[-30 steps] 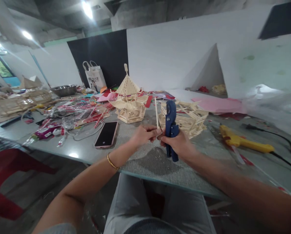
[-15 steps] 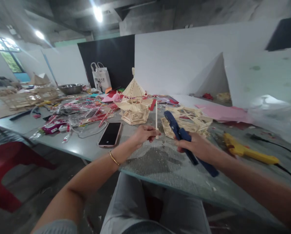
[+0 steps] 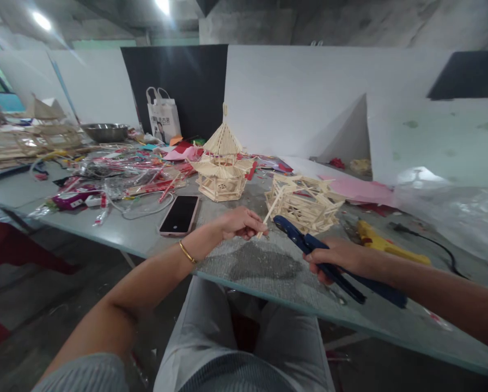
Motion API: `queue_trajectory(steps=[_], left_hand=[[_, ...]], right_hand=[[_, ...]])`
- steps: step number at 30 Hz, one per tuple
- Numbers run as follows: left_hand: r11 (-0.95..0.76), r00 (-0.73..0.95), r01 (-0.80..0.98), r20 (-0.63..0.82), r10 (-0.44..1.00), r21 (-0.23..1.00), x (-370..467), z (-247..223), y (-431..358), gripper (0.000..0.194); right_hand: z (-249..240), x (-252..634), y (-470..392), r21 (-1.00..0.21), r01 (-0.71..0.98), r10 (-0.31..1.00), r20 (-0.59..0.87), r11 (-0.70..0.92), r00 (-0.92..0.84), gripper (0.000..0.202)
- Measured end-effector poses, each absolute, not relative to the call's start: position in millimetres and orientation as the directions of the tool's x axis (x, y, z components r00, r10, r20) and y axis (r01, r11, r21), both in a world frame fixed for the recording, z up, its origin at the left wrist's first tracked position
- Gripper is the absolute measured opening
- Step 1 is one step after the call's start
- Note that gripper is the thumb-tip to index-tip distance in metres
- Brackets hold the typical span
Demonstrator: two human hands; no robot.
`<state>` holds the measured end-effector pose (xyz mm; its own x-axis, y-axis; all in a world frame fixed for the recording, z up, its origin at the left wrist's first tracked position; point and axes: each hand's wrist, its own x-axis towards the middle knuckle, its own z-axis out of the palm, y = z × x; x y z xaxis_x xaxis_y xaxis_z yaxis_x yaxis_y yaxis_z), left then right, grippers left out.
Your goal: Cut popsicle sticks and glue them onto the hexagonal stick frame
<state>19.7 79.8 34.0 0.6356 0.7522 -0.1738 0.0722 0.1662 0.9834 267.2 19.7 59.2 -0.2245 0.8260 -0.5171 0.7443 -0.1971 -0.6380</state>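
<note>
Between its thumb and fingertips my left hand (image 3: 244,222) pinches a thin pale wooden stick (image 3: 273,207), which leans up to the right. My right hand (image 3: 329,258) is wrapped around the handles of dark blue shears (image 3: 296,235); their head points up and left, close to the stick but apart from it. Just beyond both hands lies a lattice structure of pale wooden sticks (image 3: 309,209). Left of it stands a wooden-stick pavilion model (image 3: 220,182) with a pointed roof.
A smartphone (image 3: 180,215) lies left of my left hand. To the right rests a yellow glue gun (image 3: 385,244) with a black cord. Plastic wrappers and red sticks (image 3: 146,177) clutter the left side, near a metal bowl (image 3: 105,132). A printed tote bag (image 3: 163,117) stands behind.
The stick has gone from upright to leaning right. The shears have tilted flatter, with their head lower and close to the stick. My view has shifted slightly right.
</note>
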Motion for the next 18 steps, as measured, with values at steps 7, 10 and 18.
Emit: queue_trajectory(steps=[7,10,18], left_hand=[[0.094,0.579,0.012,-0.084,0.811,0.996,14,38,85,0.014],[0.048,0.549,-0.012,-0.034,0.835,0.999,10,42,83,0.014],[0.034,0.548,-0.008,-0.024,0.836,0.999,12,43,83,0.014]], right_hand=[[60,258,13,-0.402,0.909,0.926,-0.291,0.112,-0.242,0.040],[58,252,6,-0.084,0.968,0.972,0.013,0.235,-0.235,0.052],[68,263,15,-0.068,0.957,0.929,-0.229,0.281,-0.290,0.048]])
